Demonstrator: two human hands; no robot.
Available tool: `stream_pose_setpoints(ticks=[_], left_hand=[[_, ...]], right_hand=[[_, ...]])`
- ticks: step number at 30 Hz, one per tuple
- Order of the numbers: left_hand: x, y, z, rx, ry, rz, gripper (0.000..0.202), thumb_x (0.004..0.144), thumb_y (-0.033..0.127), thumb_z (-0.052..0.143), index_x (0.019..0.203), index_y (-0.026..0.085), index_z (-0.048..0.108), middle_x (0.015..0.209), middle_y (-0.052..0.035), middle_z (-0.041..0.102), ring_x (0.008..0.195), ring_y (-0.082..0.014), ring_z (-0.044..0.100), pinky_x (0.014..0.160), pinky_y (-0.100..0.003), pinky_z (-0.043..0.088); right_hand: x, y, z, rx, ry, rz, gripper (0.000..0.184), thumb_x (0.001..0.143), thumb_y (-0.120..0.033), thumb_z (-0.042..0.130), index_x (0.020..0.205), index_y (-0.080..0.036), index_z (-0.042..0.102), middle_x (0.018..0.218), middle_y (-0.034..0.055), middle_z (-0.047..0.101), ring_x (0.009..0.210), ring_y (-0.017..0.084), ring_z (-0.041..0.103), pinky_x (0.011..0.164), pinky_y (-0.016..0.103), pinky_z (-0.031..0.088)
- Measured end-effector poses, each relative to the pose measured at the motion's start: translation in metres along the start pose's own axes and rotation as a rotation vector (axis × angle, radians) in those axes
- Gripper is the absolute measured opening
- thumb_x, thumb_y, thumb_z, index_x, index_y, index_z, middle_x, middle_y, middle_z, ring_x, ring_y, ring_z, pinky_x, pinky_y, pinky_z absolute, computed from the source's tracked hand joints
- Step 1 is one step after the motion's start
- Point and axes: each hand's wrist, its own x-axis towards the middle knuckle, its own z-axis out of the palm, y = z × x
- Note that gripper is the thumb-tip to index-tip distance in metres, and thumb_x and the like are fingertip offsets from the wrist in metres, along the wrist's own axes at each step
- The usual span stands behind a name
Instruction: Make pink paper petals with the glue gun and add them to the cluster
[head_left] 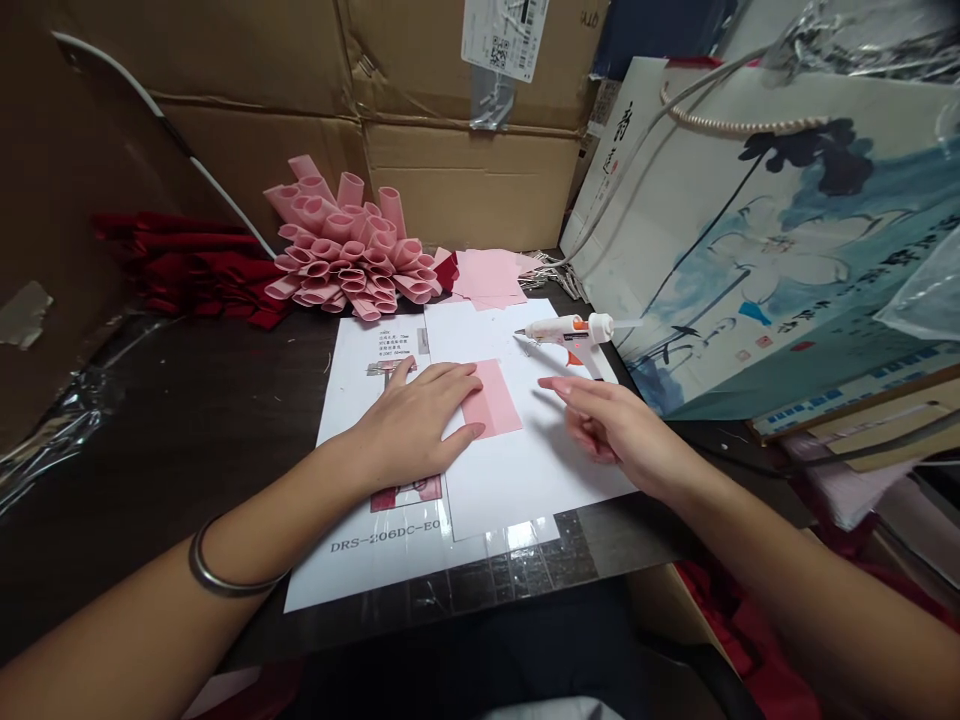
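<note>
My left hand (420, 420) lies flat, fingers spread, over the left part of a pink rectangular piece (498, 400). The piece rests on white paper (510, 500); I cannot tell whether it is felt or paper. To the right, my right hand (611, 430) hovers above the white paper. Its index finger points left and the other fingers curl loosely, with nothing visible in them. Just beyond it, a white glue gun (566, 330) rests with its nozzle facing left and a clear stick in its back end.
Pink rolled tubes (352, 245) are piled at the back, with dark red pieces (202, 265) left of them. Flat pink pieces (491, 277) lie behind the paper, beside metal clips (562, 275). Cardboard boxes (465, 185) wall the back; a painted paper bag (780, 240) stands right.
</note>
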Motion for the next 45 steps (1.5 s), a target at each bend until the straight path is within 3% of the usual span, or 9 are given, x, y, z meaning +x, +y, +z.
stream_pose_setpoints(ticks=[4, 11, 14, 16, 18, 22, 30, 38, 45], left_hand=[[0.001, 0.0, 0.0, 0.017, 0.009, 0.014, 0.043, 0.094, 0.04, 0.044, 0.131, 0.018, 0.049, 0.144, -0.0119, 0.049, 0.133, -0.0307, 0.042, 0.111, -0.063, 0.021], [0.001, -0.001, 0.0, 0.008, 0.017, 0.02, 0.042, 0.093, 0.04, 0.047, 0.128, 0.019, 0.051, 0.141, -0.0116, 0.052, 0.131, -0.0309, 0.044, 0.11, -0.061, 0.023], [0.001, -0.001, 0.0, -0.008, 0.013, 0.021, 0.04, 0.093, 0.039, 0.047, 0.127, 0.02, 0.051, 0.14, -0.0109, 0.052, 0.131, -0.0307, 0.043, 0.11, -0.061, 0.023], [0.001, -0.001, 0.0, -0.017, 0.012, 0.012, 0.039, 0.093, 0.039, 0.047, 0.128, 0.021, 0.051, 0.142, -0.0107, 0.051, 0.133, -0.0308, 0.043, 0.111, -0.062, 0.022], [0.0, -0.001, 0.0, -0.024, 0.016, 0.005, 0.039, 0.093, 0.039, 0.048, 0.127, 0.021, 0.051, 0.143, -0.0103, 0.05, 0.134, -0.0306, 0.042, 0.112, -0.063, 0.019], [0.0, -0.001, 0.001, -0.032, 0.019, 0.008, 0.04, 0.093, 0.04, 0.048, 0.128, 0.022, 0.051, 0.145, -0.0099, 0.048, 0.134, -0.0293, 0.041, 0.113, -0.062, 0.019], [0.0, -0.003, 0.002, -0.021, 0.034, -0.011, 0.051, 0.092, 0.043, 0.049, 0.139, 0.022, 0.044, 0.147, -0.0103, 0.046, 0.138, -0.032, 0.035, 0.113, -0.06, 0.02], [0.001, -0.005, 0.002, -0.014, 0.111, -0.005, 0.045, 0.089, 0.049, 0.054, 0.123, 0.02, 0.054, 0.14, -0.0119, 0.049, 0.13, -0.0319, 0.041, 0.107, -0.052, 0.033], [0.0, -0.004, 0.001, -0.026, 0.081, -0.101, 0.048, 0.085, 0.051, 0.058, 0.119, 0.017, 0.055, 0.133, -0.014, 0.055, 0.133, -0.0334, 0.04, 0.109, -0.058, 0.028]], right_hand=[[0.028, -0.018, -0.002, 0.13, -0.208, 0.189, 0.031, 0.086, -0.044, 0.058, 0.102, -0.019, 0.065, 0.047, -0.006, 0.041, 0.039, 0.008, 0.02, 0.039, 0.025, 0.013], [0.053, -0.025, 0.002, 0.112, -0.311, 0.338, 0.031, 0.091, -0.046, 0.049, 0.085, -0.018, 0.059, 0.044, -0.0104, 0.023, 0.038, 0.008, 0.011, 0.037, 0.024, 0.009], [0.057, -0.018, 0.007, -0.056, -0.261, 0.144, 0.029, 0.092, -0.041, 0.046, 0.081, -0.019, 0.062, 0.044, -0.0082, 0.029, 0.037, 0.009, 0.017, 0.037, 0.024, 0.014], [0.058, -0.01, 0.008, -0.259, -0.185, -0.112, 0.027, 0.092, -0.034, 0.046, 0.082, -0.02, 0.067, 0.051, -0.003, 0.047, 0.042, 0.011, 0.037, 0.042, 0.025, 0.029], [0.058, -0.004, 0.008, -0.452, -0.121, -0.372, 0.024, 0.089, -0.023, 0.048, 0.089, -0.021, 0.071, 0.075, 0.0024, 0.066, 0.067, 0.016, 0.059, 0.062, 0.03, 0.046], [0.058, 0.004, 0.007, -0.61, -0.107, -0.647, 0.03, 0.089, -0.016, 0.05, 0.106, -0.024, 0.072, 0.114, 0.0035, 0.07, 0.104, 0.021, 0.063, 0.092, 0.042, 0.049], [0.055, 0.006, 0.009, -0.64, -0.135, -0.712, 0.035, 0.092, -0.028, 0.055, 0.126, -0.028, 0.063, 0.131, 0.001, 0.062, 0.122, 0.022, 0.059, 0.102, 0.047, 0.047], [0.051, 0.004, 0.011, -0.714, -0.169, -0.75, 0.04, 0.094, -0.032, 0.055, 0.133, -0.025, 0.058, 0.136, 0.0018, 0.058, 0.128, 0.021, 0.054, 0.11, 0.044, 0.041], [0.05, 0.004, 0.014, -0.797, -0.16, -0.77, 0.041, 0.094, -0.036, 0.053, 0.132, -0.023, 0.059, 0.134, 0.0028, 0.059, 0.125, 0.023, 0.056, 0.106, 0.043, 0.045]])
